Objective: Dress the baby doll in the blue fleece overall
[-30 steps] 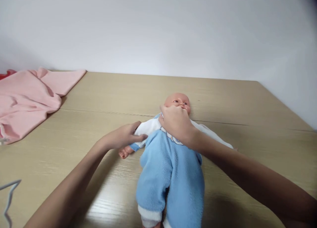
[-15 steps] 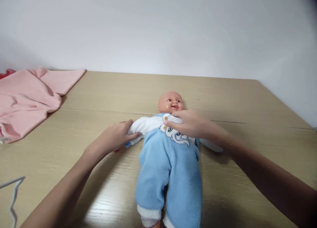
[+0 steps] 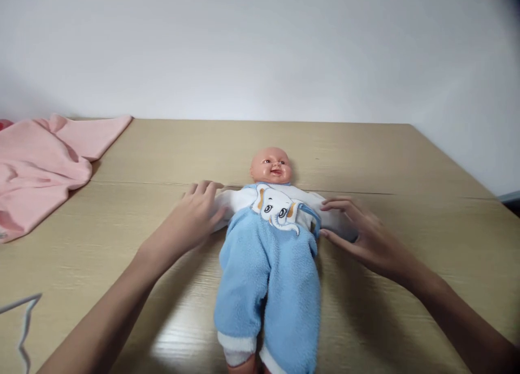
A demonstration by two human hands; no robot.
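Note:
A baby doll lies on its back in the middle of the table, its head toward the wall. It wears white sleeves and light blue fleece overalls with an elephant patch on the chest. My left hand rests over the sleeve at the picture's left, thumb apart from the fingers, and hides the sleeve's end. Beside the other sleeve, my right hand has its thumb and fingers spread on either side of the cloth. Whether the fingertips press on it I cannot tell.
A crumpled pink cloth lies on the wooden table at the left, with something red behind it. At the lower left a thin grey bent strip shows. A white wall stands behind the table.
My right hand has moved off the doll's chest to the sleeve at the right, uncovering the elephant patch. My left hand has loosened from the left sleeve and shifted slightly up.

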